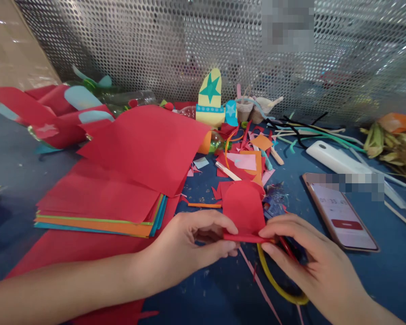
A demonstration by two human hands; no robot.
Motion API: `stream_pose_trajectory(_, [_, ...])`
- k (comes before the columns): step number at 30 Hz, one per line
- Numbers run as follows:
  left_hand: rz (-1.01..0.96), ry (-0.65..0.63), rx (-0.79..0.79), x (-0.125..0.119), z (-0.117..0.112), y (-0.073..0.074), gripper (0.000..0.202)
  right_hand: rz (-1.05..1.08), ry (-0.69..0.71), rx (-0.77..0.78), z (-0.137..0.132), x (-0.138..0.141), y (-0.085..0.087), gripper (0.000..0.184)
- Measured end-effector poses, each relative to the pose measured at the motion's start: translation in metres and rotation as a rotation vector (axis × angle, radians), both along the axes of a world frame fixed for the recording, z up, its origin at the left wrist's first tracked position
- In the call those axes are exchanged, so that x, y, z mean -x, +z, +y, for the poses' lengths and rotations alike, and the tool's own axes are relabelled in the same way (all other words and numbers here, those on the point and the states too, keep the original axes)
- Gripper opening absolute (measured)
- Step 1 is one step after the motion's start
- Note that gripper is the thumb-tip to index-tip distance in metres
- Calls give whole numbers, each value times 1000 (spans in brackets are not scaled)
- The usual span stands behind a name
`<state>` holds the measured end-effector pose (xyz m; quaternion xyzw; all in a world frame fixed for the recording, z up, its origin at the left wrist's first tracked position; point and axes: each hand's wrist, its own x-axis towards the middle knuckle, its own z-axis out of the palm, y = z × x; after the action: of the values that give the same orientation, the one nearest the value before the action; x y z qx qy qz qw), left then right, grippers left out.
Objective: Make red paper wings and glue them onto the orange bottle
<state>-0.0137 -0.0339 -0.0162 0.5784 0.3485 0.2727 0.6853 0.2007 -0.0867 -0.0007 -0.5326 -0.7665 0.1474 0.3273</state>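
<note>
Lower centre of the frame: left hand (192, 239) and right hand (304, 257), each pinching between thumb and fingers one end of the lower folded edge of a red paper piece (243, 207). The piece has a rounded top and is held just above the table (392, 271). Under the right hand: a yellow loop (279, 286), partly hidden, lying on bare blue surface. Lower left: a long red sheet (64, 248) beneath the left forearm, running off the bottom edge. Centre right, near the right hand: a phone (341, 212), screen lit, with open table on its far right. Centre left: a stack of coloured paper (98, 212) with a large red sheet (149, 144) draped on top, close beside the left hand. Behind the held piece: a dense litter of paper scraps (246, 158) and strips. Upper centre: a yellow cutout with a teal star (209, 99), upright. Far edge: a perforated metal wall (138, 45) closing off the table across the full width.
</note>
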Motion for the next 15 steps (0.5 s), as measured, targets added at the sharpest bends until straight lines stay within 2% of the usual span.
stream_pose_trajectory(5, [-26, 16, 89, -2, 1, -1, 12, -1, 29, 8, -2, 2, -3, 5])
stream_pose_trajectory(11, [-25, 19, 156, -5, 8, 0, 7, 0, 23, 93, -2, 3, -2, 7])
stream_pose_trajectory(13, [15, 13, 145, -5, 10, 0, 6, -13, 30, 89, -1, 3, -3, 9])
stream_pose_trajectory(15, [80, 13, 52, -4, 11, 1, 6, -25, 37, 84, -2, 3, -5, 10])
